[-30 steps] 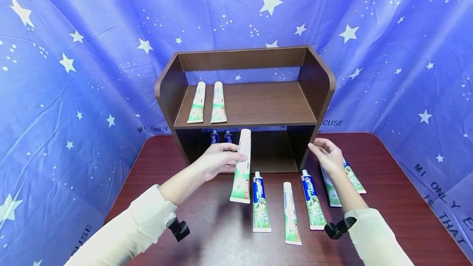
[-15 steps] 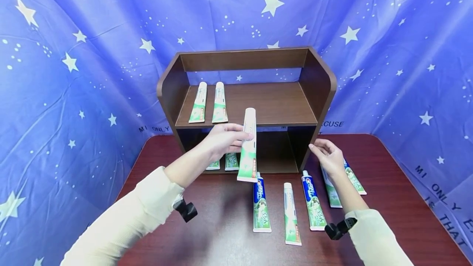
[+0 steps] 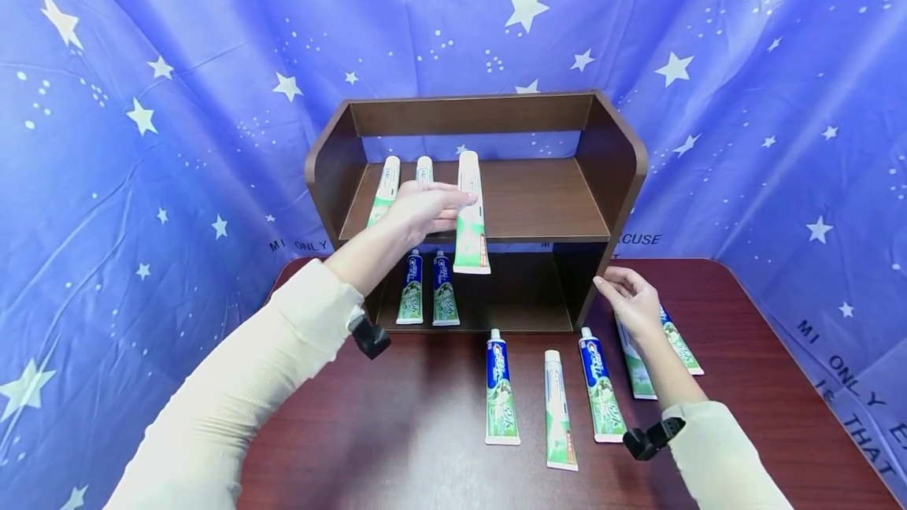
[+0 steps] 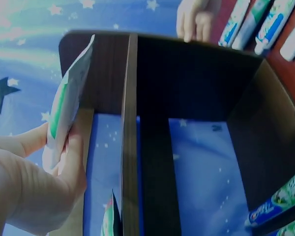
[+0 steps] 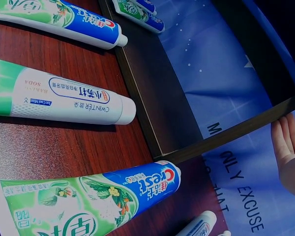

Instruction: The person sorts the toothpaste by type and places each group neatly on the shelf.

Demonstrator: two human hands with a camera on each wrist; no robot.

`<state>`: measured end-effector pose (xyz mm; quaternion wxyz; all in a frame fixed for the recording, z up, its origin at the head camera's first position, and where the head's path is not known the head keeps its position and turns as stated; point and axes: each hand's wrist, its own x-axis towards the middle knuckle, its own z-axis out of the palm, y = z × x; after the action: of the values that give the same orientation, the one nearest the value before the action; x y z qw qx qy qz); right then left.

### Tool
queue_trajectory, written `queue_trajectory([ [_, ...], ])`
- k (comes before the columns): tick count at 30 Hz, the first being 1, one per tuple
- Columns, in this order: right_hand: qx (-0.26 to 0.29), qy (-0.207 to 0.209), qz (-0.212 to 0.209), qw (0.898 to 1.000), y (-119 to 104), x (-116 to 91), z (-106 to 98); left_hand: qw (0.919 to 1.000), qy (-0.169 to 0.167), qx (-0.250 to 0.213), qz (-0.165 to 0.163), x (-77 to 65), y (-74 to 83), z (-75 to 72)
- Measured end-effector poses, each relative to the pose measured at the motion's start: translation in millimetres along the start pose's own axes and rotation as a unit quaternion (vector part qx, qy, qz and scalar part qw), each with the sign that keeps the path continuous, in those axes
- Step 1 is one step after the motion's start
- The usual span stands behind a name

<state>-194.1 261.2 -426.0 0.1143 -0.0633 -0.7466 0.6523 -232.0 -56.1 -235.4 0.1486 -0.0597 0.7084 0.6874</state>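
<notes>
Left hand [image 3: 423, 209] pinches a green-and-white tube [image 3: 471, 230] by one edge, right hand [image 3: 633, 304] grips the brown shelf [image 3: 538, 195] — a loosened pinch could drop the tube.

Holds the left arm [image 3: 262, 360] stretched forward and inward from the lower left, with the left wrist [image 3: 368, 254] nearly straight. Pinches with the left hand [image 3: 423, 209], pressing thumb and fingers in from opposite sides. Angles the right arm [image 3: 719, 451] forward and inward from the lower right, baring the right wrist [image 3: 666, 364] beyond a pale sleeve [image 3: 726, 459]. Grips with the right hand [image 3: 631, 304], bending the fingers [image 5: 281, 137] opposite the thumb. Holds both hands well apart, left higher than right.
</notes>
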Motion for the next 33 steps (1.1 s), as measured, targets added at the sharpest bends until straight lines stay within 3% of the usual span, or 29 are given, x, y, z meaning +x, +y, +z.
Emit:
queue_trajectory([
  [9,-0.031,-0.004,0.008,0.999,-0.7,-1.3,-1.0,0.9977,0.057,0.035,0.015,23.3,17.1,-3.5],
  [13,-0.041,-0.005,0.011,0.999,-0.2,-0.5,-1.5,0.9964,0.078,0.033,-0.007,33.1,23.1,0.5],
  [23,-0.028,0.0,0.014,1.0,-2.1,-4.1,-0.6,0.9939,0.085,-0.003,-0.069,58.6,26.4,5.8],
  [30,-0.034,0.005,0.011,0.999,-2.4,-3.8,-0.9,0.9832,0.157,0.079,-0.048,73.4,21.0,12.0],
  [33,-0.033,0.004,0.006,0.999,-3.4,-2.6,-0.1,0.9781,0.183,0.091,-0.04,77.0,21.0,14.0],
])
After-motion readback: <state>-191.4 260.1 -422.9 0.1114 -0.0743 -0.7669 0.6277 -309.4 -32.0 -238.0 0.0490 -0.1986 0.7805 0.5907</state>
